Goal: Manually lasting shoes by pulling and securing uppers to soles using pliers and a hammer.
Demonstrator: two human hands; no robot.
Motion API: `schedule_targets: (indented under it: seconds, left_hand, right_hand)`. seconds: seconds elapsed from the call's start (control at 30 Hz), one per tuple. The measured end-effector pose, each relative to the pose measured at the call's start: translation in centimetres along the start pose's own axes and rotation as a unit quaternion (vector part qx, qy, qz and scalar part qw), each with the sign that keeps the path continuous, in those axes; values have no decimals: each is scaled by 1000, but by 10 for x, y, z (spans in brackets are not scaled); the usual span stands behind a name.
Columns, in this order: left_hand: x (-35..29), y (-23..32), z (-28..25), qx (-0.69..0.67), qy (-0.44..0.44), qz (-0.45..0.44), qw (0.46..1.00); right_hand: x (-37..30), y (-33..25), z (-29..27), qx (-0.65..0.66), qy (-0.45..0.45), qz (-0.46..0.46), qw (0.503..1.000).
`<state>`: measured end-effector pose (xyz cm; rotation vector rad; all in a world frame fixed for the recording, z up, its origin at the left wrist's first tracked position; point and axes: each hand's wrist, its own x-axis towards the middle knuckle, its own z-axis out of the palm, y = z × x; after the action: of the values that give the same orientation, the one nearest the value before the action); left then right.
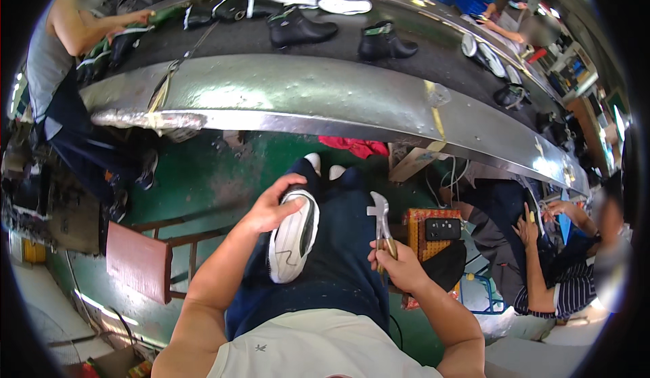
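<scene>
Over the lap of dark trousers (342,263), the left hand (271,207) grips a shoe (292,242) by one end, thumb across it, its white sole turned up; whether it rests on the leg I cannot tell. To its right, well apart from it, the right hand (398,267) is closed round the handles of steel pincers (382,217), head pointing away. A black device (443,229) lies just beyond that hand; a stool (137,261) stands to the left. Farther off, a red cloth (353,146) lies beneath the worktop (298,83), which carries two black boots (302,30) (386,43) standing upright. Behind them lie white soles (345,4).
</scene>
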<state>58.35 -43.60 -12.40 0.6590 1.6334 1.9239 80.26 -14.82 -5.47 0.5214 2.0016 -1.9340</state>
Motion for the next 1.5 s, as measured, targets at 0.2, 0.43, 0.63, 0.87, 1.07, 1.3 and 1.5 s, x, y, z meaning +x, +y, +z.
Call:
schedule_targets:
  seconds: [0.2, 0.43, 0.63, 0.87, 1.07, 1.3, 1.5]
  left_hand:
    - [-64, 6, -24, 59, 129, -1, 990]
    - [-82, 11, -42, 117, 99, 15, 988]
    - [-81, 15, -51, 138, 92, -22, 986]
    - [-84, -4, -59, -4, 147, 32, 989]
    - [-95, 8, -67, 65, 128, -33, 989]
    - [-84, 14, -56, 15, 168, -110, 980]
    - [-79, 23, -61, 40, 139, -107, 984]
  right_hand:
    - [31, -17, 59, -160, -159, -64, 972]
    - [73, -31, 110, -74, -272, -55, 958]
    - [90, -38, 117, 52, -295, 114, 947]
    - [114, -2, 145, -290, -131, -161, 934]
    - [95, -10, 148, -350, -79, -236, 903]
    - [91, -56, 119, -325, -236, -74, 913]
    - [89, -81, 128, -173, -150, -166, 959]
